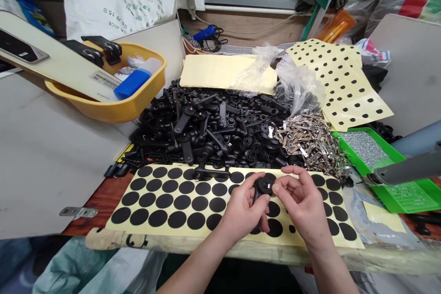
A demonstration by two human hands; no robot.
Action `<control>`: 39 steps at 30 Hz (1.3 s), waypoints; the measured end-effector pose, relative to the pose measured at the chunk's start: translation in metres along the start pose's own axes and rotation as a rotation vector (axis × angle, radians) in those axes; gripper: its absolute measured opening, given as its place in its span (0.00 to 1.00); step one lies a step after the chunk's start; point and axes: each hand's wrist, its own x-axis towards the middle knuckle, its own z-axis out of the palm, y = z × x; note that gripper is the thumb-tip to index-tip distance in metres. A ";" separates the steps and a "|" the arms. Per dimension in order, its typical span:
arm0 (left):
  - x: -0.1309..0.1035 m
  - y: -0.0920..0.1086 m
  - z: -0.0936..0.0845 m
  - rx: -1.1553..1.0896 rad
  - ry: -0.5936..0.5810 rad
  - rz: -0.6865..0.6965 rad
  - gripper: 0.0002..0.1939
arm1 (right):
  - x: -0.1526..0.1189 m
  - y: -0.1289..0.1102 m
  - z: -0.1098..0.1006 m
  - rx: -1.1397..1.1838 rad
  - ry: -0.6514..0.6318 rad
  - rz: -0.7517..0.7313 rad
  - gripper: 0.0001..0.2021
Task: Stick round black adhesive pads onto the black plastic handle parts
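My left hand [246, 206] is closed around a black plastic part [265, 184] with a round, disc-shaped head; a small shiny metal piece shows at the middle of the disc. My right hand [301, 200] has its thumb and forefinger pinched at the disc's right edge, its other fingers curled loosely. Whatever lies between those fingertips is too small to make out. Under both hands spreads a cream backing sheet [156, 234] with rows of round black stickers [196, 220]. A black handle-like part [213, 173] lies across the sheet's far edge.
Behind the sheet is a heap of black plastic parts [220, 124], with a pile of metal clips [310, 140] to its right. A green tray [423, 193] holds small silvery pieces. A yellow bin [138, 105] stands left; a grey arm [409, 165] juts in at right.
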 end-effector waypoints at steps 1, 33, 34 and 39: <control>0.000 0.000 0.000 0.000 0.001 -0.001 0.28 | 0.000 -0.001 0.001 -0.004 0.005 0.000 0.16; 0.000 0.002 0.001 0.025 0.007 0.001 0.28 | -0.007 -0.001 0.006 -0.017 0.073 0.023 0.17; 0.000 0.002 0.002 0.023 0.010 -0.001 0.28 | -0.007 -0.002 0.006 -0.016 0.066 0.026 0.17; -0.003 0.004 0.000 -0.021 0.001 0.013 0.28 | -0.005 -0.001 0.004 -0.027 0.033 0.013 0.17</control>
